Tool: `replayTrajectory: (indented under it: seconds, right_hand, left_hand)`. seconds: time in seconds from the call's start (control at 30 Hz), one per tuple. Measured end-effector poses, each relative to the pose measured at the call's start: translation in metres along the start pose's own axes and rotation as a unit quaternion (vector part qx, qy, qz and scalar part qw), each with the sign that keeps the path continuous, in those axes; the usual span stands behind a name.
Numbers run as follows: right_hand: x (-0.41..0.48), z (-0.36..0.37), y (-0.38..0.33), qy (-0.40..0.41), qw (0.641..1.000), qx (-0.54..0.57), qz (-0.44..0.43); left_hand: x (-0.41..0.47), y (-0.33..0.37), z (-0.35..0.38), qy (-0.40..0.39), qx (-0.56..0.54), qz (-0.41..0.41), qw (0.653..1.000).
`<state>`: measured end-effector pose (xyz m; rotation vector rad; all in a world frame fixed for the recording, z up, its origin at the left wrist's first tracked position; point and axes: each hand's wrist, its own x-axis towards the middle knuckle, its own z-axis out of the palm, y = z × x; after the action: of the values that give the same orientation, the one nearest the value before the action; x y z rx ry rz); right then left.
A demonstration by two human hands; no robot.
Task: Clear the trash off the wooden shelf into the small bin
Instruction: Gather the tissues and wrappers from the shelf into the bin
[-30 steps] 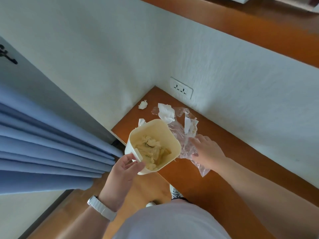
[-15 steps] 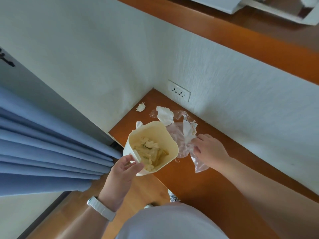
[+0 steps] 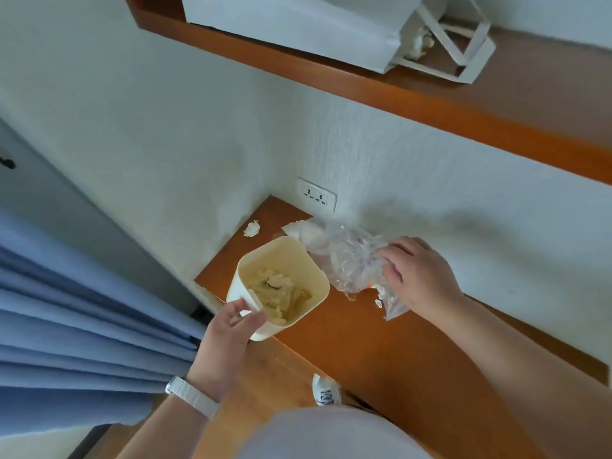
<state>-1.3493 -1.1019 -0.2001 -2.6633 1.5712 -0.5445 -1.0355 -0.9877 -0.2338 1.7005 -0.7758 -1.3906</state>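
Note:
My left hand grips the near rim of a small cream bin, holding it tilted at the left end of the lower wooden shelf. Crumpled paper scraps fill the bin's bottom. My right hand is closed on a crumpled clear plastic bag, lifted just right of the bin's rim. White paper is caught up at the bag's far end. A small white tissue ball lies in the shelf's back corner.
A double wall socket sits just above the shelf corner. An upper wooden shelf carries a white paper bag and a tissue wad. Blue curtains hang at the left. A shoe shows on the floor below.
My right hand has gathered the plastic bag and raised it off the shelf toward the bin. The view has tilted up, so the upper shelf now shows. The bin stays held.

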Motion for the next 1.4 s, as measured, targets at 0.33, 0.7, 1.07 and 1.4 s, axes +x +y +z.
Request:
replayTrajectory:
  seconds: [0.33,0.7,1.07,1.4]
  right_hand:
    - [-0.021,-0.072,-0.020,0.064,0.997,-0.027,-0.031]
    - [-0.026,-0.084,-0.064,0.020,0.994,-0.001,-0.104]
    - [0.005,-0.033,-0.111,0.016,0.990,0.075,-0.115]
    - [0.017,0.009,-0.130,-0.061,0.981,0.099,-0.158]
  left_hand:
    - [0.005,0.013,-0.005,-0.001,0.084,0.034,0.996]
    - [-0.018,0.021,-0.004,-0.006,0.137,0.071,0.988]
    - [-0.050,0.019,0.003,-0.039,0.082,0.050,0.995]
    - [-0.052,0.011,0.001,-0.091,0.026,0.020,0.995]
